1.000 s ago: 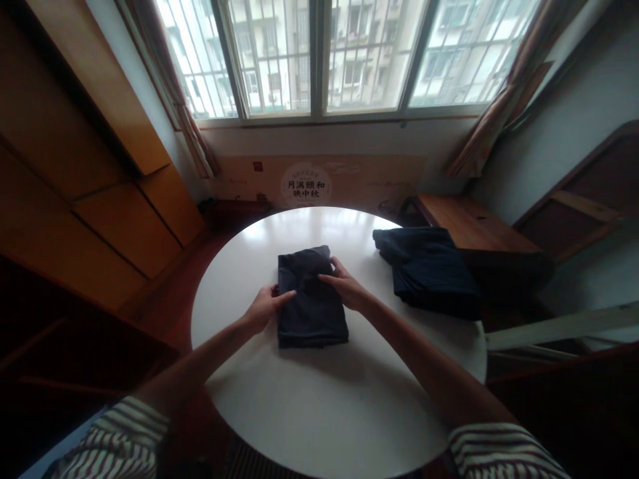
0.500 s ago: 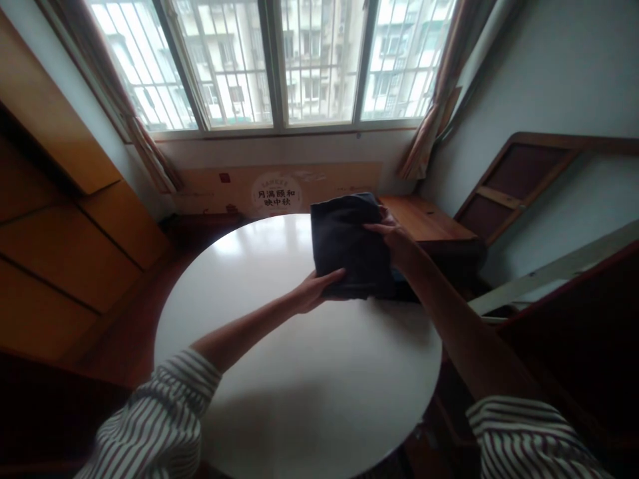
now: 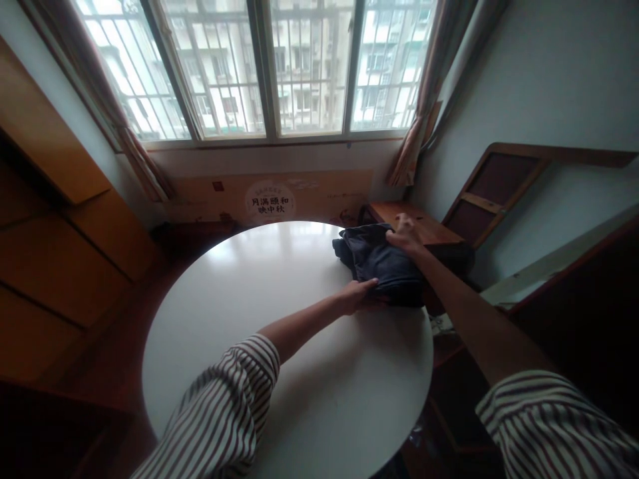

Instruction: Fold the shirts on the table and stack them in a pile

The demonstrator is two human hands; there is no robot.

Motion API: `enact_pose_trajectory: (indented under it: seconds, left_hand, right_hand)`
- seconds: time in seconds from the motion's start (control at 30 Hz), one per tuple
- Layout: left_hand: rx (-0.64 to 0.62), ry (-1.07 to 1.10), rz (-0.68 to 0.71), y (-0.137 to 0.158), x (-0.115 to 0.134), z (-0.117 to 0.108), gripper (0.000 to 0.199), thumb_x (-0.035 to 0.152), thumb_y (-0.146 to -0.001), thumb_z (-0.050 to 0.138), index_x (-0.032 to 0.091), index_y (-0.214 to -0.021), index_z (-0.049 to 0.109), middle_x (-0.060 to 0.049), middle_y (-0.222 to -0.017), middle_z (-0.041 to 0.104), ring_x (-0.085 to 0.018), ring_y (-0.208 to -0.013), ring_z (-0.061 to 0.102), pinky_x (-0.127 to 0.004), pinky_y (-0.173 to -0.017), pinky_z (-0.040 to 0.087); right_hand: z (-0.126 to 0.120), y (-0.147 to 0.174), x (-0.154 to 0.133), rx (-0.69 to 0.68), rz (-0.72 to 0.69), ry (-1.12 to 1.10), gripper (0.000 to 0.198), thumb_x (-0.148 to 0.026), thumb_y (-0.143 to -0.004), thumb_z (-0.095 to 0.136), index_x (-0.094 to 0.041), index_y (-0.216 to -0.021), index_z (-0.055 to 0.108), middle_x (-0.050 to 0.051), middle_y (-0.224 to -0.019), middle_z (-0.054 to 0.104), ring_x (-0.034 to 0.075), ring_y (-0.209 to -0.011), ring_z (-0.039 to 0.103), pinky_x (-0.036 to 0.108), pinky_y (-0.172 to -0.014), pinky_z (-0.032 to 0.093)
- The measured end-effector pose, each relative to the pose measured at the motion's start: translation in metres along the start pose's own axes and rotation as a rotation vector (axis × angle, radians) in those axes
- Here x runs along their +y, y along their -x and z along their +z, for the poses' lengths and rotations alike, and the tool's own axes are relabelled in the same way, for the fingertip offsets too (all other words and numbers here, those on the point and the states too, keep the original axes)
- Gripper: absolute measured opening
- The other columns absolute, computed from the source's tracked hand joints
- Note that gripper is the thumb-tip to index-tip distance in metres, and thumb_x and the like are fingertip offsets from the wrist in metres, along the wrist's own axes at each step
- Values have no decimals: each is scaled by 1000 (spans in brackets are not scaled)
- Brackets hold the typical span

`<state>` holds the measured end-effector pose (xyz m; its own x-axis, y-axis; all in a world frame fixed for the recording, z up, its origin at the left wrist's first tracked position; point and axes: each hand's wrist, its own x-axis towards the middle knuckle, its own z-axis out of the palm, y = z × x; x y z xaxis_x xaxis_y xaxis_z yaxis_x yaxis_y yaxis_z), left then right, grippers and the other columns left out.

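Observation:
A folded dark garment (image 3: 377, 256) lies at the far right side of the round white table (image 3: 279, 372), on top of other dark folded cloth (image 3: 342, 251) that shows at its left. My left hand (image 3: 358, 295) grips its near edge, thumb on top and the fingers mostly hidden beneath. At the far right edge of the garment, my right hand (image 3: 407, 236) holds the cloth between bent fingers. The garment's upper layer looks a little wrinkled and slanted.
Behind the table's right side stands a low wooden cabinet (image 3: 417, 226). A wooden frame with dark panels (image 3: 504, 179) leans by the right wall. Wooden cupboards (image 3: 54, 266) line the left, and a barred window (image 3: 269, 73) is ahead.
Both hands have brought the folded garment down and to the right, from above the table onto the dark cloth at its right side. The camera view has shifted slightly.

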<state>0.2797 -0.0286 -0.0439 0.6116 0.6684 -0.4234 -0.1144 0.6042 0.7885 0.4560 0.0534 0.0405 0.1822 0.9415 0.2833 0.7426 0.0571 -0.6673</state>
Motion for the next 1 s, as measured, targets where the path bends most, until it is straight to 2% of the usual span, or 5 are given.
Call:
enact_pose_trajectory:
  seconds: [0.17, 0.4, 0.6, 0.8, 1.0]
  left_hand:
    - [62, -45, 8, 8, -3, 8, 38, 35, -100, 49, 3, -120, 59, -19, -96, 75, -15, -56, 69, -24, -54, 55]
    - [84, -45, -33, 12, -11, 13, 43, 40, -98, 53, 0, -110, 65, -21, -97, 74, -15, -61, 70, -26, -65, 56]
    - [-33, -231, -27, 16, -23, 9, 44, 50, -92, 60, 7, -89, 71, -10, -74, 71, -14, -59, 67, -27, -63, 55]
    - [-258, -889, 372, 83, -41, -39, 44, 58, -83, 66, 14, -79, 71, -6, -75, 71, -13, -64, 65, -25, -66, 50]
    - [285, -1480, 848, 145, -10, -130, 45, 34, -94, 47, 19, -52, 45, 3, -45, 44, -9, -43, 39, -23, -52, 33]
  right_hand:
    - [39, 11, -18, -214, -287, 370, 59, -53, -91, 52, -28, -144, 48, 7, -158, 34, 38, -146, 20, 65, -115, 3]
    - [79, -1, -18, -382, -139, 619, 70, -69, -93, 21, -37, -156, 23, 0, -166, 8, 41, -149, -3, 75, -107, -5]
    - [80, -11, -49, -420, -43, 646, 71, -70, -93, 24, -35, -155, 28, 4, -164, 18, 46, -146, 11, 77, -106, 2]
    - [92, 68, -90, -160, -433, 538, 46, -40, -97, 41, -13, -133, 54, 19, -127, 61, 32, -112, 57, 43, -97, 41]
    - [130, 147, -87, -302, -547, 400, 14, -19, -91, 50, -16, -90, 63, 11, -91, 69, 19, -73, 61, 27, -62, 34]
